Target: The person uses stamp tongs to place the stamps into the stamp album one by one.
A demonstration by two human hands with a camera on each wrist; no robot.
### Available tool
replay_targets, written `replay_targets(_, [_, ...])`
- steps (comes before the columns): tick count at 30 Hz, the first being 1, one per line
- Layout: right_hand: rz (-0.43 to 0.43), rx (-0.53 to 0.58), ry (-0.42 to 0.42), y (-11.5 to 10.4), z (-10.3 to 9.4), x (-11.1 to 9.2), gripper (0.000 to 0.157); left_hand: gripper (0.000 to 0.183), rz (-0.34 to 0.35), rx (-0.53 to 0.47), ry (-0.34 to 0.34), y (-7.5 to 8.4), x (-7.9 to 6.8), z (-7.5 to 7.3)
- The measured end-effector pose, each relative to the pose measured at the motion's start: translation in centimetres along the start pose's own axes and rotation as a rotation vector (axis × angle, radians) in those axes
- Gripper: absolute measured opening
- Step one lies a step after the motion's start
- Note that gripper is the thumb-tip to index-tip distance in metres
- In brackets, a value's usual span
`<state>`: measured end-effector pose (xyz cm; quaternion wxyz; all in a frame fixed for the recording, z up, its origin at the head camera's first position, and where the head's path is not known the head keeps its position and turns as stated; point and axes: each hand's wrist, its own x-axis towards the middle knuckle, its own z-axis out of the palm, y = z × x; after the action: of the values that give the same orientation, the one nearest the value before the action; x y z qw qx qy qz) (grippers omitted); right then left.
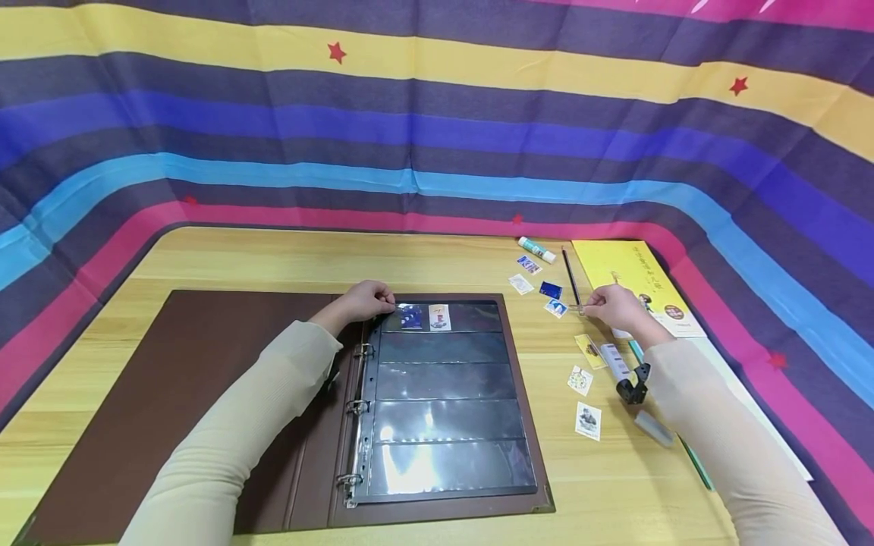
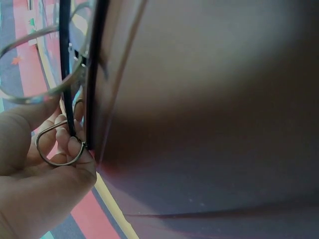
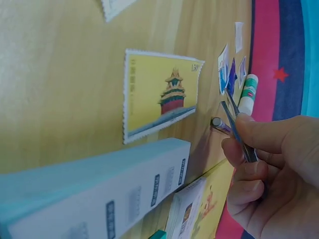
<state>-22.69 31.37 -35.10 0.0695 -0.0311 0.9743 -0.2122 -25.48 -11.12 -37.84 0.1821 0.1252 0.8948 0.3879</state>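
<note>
An open brown ring binder [image 1: 225,394] holds a black stamp-album page [image 1: 444,379] with clear pocket strips. Two stamps, a dark blue one [image 1: 411,317] and a white one [image 1: 440,318], sit in its top strip. At the page's upper left corner, near the top ring [image 2: 60,144], my left hand [image 1: 365,302] pinches the page edge. My right hand [image 1: 617,309] grips metal tweezers [image 3: 244,144] between thumb and fingers. Their tips are apart and point toward a blue-and-white stamp [image 1: 556,308] on the table; nothing shows between them. A dark blue stamp [image 1: 551,290] lies just beyond.
Several loose stamps lie right of the binder, among them a yellow tower stamp [image 3: 162,94]. Around them are a glue stick [image 1: 536,249], a dark pencil [image 1: 570,274], a yellow book [image 1: 628,280], a pale printed box [image 3: 109,189], a black clip-like object [image 1: 633,387] and a green pencil [image 1: 696,462].
</note>
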Motion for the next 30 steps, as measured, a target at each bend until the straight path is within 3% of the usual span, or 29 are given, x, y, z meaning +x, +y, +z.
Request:
replay_targets(8, [-0.021,-0.013,0.031,-0.2,0.4,0.0,0.014,0.008,0.042,-0.023,-0.017,0.1,-0.3,-0.2])
replay_targets(18, [-0.071,-0.012,0.055,-1.1,0.4,-0.3,0.015,0.009,0.011,0.001,0.001,0.2,-0.2,-0.1])
replay_targets(26, [-0.128,0.092,0.055,-4.2,0.4,0.7,0.012,0.009,0.024,-0.01,0.004,0.2,-0.3,-0.1])
replay_targets(30, [-0.196,0.102,0.099,-6.5,1.0,1.6,0.009,0.008,0.031,-0.008,0.01,0.2,-0.3,-0.1])
